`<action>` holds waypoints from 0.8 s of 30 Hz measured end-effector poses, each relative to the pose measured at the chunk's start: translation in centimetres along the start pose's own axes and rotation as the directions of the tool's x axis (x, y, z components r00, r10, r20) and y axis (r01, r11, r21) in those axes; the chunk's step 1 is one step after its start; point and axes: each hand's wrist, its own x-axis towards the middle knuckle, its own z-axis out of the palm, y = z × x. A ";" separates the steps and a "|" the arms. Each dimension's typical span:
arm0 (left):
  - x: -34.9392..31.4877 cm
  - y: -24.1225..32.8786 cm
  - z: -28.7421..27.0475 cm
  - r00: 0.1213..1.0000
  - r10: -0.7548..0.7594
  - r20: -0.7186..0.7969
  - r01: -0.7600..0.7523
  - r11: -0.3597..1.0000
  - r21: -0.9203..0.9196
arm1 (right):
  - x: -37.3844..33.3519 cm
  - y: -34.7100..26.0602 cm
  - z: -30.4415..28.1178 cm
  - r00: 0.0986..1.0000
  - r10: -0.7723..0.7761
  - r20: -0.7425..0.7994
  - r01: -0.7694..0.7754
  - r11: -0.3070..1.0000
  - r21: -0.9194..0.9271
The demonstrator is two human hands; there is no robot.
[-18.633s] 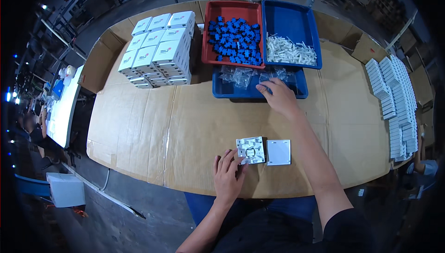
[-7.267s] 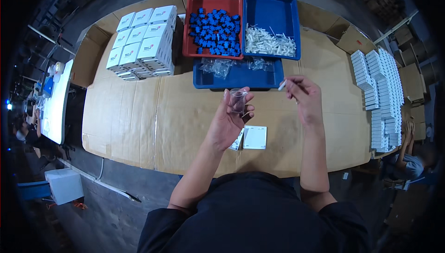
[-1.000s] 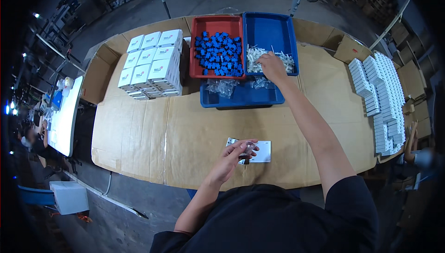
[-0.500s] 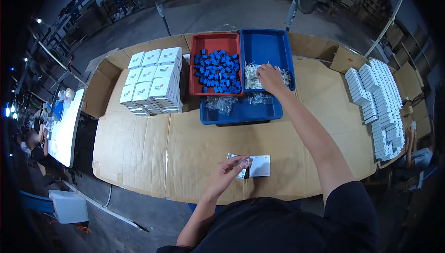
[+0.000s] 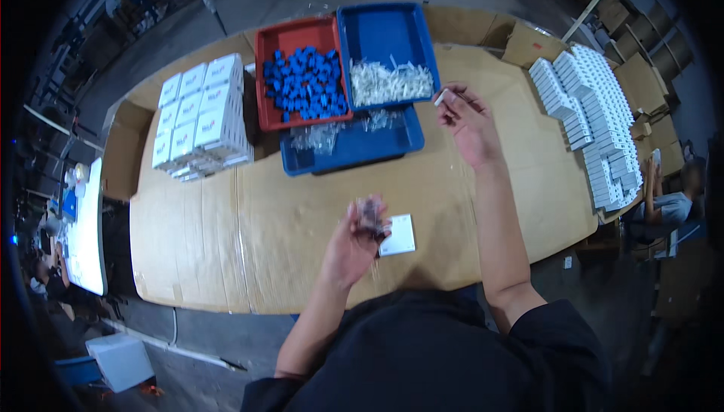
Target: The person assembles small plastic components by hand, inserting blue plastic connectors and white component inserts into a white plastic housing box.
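Observation:
My left hand (image 5: pixel 351 250) is raised over the near middle of the table, its fingers closed on a small clear plastic bag (image 5: pixel 369 214). What the bag holds, if anything, is blurred. Just right of that hand lies a flat white box (image 5: pixel 400 235), partly hidden by the fingers. My right hand (image 5: pixel 470 125) hovers to the right of the blue tray (image 5: pixel 383 23), pinching a small white plastic piece (image 5: pixel 442 97). Similar white pieces (image 5: pixel 392 82) lie heaped in the near part of that tray.
A red tray (image 5: pixel 290 32) holds blue plastic parts (image 5: pixel 305 84). Below both trays, another blue tray (image 5: pixel 351 157) holds clear bags (image 5: pixel 315 139). White boxes are stacked at left (image 5: pixel 200 118) and right (image 5: pixel 596 125). Cardboard walls (image 5: pixel 124 140) edge the table. Other people sit at both sides.
My right hand has come out of the blue tray toward the right with a white piece. My left hand has lifted and turned with the bag. The whole view has shifted.

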 end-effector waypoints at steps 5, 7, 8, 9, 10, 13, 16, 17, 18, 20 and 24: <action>1.4 0.8 1.8 0.999 0.037 0.033 -0.037 0.999 -0.001 | -5.2 1.6 0.1 0.995 -0.089 -0.041 0.039 0.745 -0.666; 1.2 0.8 1.5 0.999 0.035 0.038 -0.037 0.999 0.035 | -7.5 2.9 0.9 1.000 -0.013 -0.019 0.000 0.814 -0.581; 1.0 0.7 1.5 0.999 0.044 0.023 -0.045 0.998 0.032 | -8.4 3.3 1.4 0.999 0.042 -0.003 -0.038 0.866 -0.498; 0.8 0.7 1.5 0.999 0.041 0.023 -0.042 0.998 0.049 | -9.1 3.6 1.8 0.997 0.076 -0.018 -0.075 0.863 -0.499; 0.6 0.6 1.5 0.999 0.030 0.023 -0.032 0.997 0.066 | -9.3 3.4 2.7 0.996 0.087 -0.018 -0.084 0.864 -0.497; -0.2 0.5 1.6 1.000 0.010 -0.013 -0.008 0.990 0.144 | -9.4 3.3 4.7 0.990 0.094 0.107 -0.031 0.873 -0.487; -0.6 0.4 1.6 1.000 0.010 -0.030 -0.003 0.975 0.224 | -8.3 3.3 5.4 0.957 0.108 0.269 0.061 0.833 -0.550; -0.7 0.4 1.6 1.000 0.013 -0.004 -0.011 0.970 0.244 | -7.9 3.0 5.6 0.931 0.168 0.324 0.062 0.803 -0.592; -0.7 0.4 1.6 1.000 0.011 -0.007 -0.009 0.970 0.242 | -7.6 2.8 5.8 0.899 0.229 0.374 0.067 0.771 -0.633; -0.7 0.3 1.6 1.000 0.013 -0.013 -0.009 0.962 0.271 | -7.0 2.9 5.9 0.878 0.222 0.423 0.099 0.782 -0.616; -0.7 0.4 2.1 1.000 0.026 -0.002 -0.024 0.951 0.308 | -6.1 2.7 6.0 0.783 0.288 0.551 0.136 0.785 -0.604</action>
